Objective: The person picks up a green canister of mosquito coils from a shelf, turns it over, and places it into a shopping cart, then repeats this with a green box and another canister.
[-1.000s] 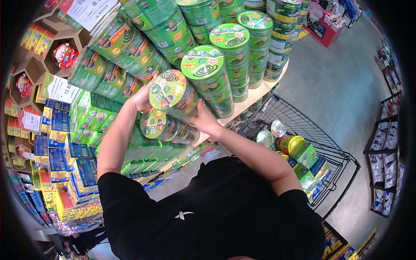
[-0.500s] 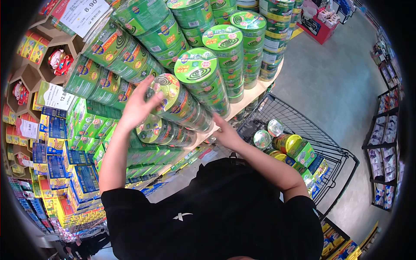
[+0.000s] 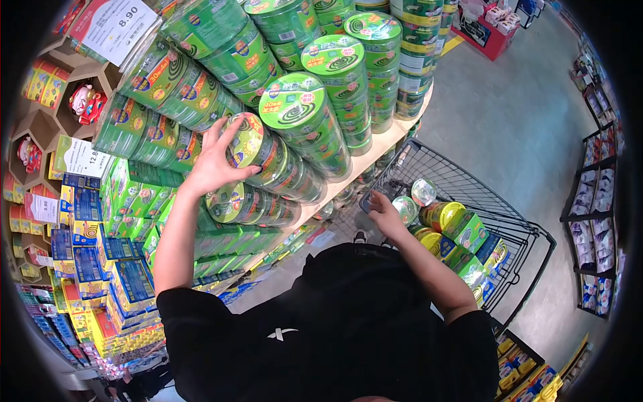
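My left hand [image 3: 218,161] is wrapped round the top can [image 3: 249,142] of a stack of green and yellow mosquito coil cans, fingers at its far side and thumb at its near side. That stack stands on the wooden shelf [image 3: 365,159], beside a taller stack with a green lid [image 3: 293,100]. A lower stack [image 3: 231,202] lies nearer to me, below my left hand. Near the left edge of the black wire cart [image 3: 469,175] is my right hand [image 3: 386,213], its fingers bent; what they hold, if anything, is hidden.
Cans and boxes, among them a green box [image 3: 469,232], lie in the cart. Blue boxes [image 3: 136,278] are piled at the left, under price signs [image 3: 119,27]. More green stacks [image 3: 375,33] stand farther along the shelf. A display rack [image 3: 589,228] stands at the right.
My right hand has moved right, from the base of the stack to the cart's edge. My left hand has closed round the top can.
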Available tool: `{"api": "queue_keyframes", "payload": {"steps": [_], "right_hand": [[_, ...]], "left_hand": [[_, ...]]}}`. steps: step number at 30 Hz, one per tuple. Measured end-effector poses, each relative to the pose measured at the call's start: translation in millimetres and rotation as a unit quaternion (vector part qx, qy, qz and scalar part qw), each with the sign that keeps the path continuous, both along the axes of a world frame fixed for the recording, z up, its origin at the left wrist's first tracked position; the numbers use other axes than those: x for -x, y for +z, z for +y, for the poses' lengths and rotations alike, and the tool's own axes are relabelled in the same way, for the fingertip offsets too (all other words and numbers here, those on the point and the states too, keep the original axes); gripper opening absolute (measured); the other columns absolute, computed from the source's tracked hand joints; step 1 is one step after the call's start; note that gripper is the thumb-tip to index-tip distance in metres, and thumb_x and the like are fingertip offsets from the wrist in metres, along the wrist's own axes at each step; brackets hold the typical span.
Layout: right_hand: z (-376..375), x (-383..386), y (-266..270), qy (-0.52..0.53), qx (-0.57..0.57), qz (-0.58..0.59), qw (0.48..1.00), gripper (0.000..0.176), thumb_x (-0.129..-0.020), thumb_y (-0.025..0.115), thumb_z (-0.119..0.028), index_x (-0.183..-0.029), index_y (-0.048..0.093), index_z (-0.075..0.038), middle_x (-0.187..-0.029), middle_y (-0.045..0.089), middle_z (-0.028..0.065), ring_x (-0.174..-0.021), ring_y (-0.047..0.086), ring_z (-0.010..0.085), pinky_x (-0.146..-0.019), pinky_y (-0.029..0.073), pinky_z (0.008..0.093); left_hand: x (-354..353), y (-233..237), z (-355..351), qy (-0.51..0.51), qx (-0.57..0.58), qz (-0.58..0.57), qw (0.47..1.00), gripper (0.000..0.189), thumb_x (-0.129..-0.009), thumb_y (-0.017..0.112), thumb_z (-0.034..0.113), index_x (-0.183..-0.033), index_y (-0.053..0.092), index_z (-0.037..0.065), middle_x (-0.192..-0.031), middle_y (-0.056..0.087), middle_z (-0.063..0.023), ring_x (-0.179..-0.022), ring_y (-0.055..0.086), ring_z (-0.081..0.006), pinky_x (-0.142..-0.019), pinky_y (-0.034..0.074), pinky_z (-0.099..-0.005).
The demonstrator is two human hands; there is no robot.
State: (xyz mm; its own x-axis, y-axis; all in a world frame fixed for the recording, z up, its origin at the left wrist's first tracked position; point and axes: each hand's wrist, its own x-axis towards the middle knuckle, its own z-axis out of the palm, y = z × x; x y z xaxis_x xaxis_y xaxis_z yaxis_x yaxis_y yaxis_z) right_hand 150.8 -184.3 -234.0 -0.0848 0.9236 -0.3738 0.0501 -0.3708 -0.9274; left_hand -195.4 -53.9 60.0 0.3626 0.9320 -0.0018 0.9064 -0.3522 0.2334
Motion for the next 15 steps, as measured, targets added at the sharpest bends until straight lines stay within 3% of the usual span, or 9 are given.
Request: {"api": "queue_keyframes", "payload": {"steps": [15], "right_hand": [[-2.6,-10.0,1.1,-0.029,0.027,0.013,0.999,0.073,-0.084,0.058,-0.002,-0.153,0.033,0.000,-0.147,0.048,0.0233,-0.126,0.058,0.0328,-0.100,0.050,0.0376]], "left_hand": [[-2.5,4.4,-2.7,-0.016,0.030,0.000,0.999,0.114,-0.063,0.088,0.047,-0.159,0.031,0.023,-0.161,0.020,-0.0272,-0.149,0.021,-0.0452,-0.121,0.025,-0.0531]]}}
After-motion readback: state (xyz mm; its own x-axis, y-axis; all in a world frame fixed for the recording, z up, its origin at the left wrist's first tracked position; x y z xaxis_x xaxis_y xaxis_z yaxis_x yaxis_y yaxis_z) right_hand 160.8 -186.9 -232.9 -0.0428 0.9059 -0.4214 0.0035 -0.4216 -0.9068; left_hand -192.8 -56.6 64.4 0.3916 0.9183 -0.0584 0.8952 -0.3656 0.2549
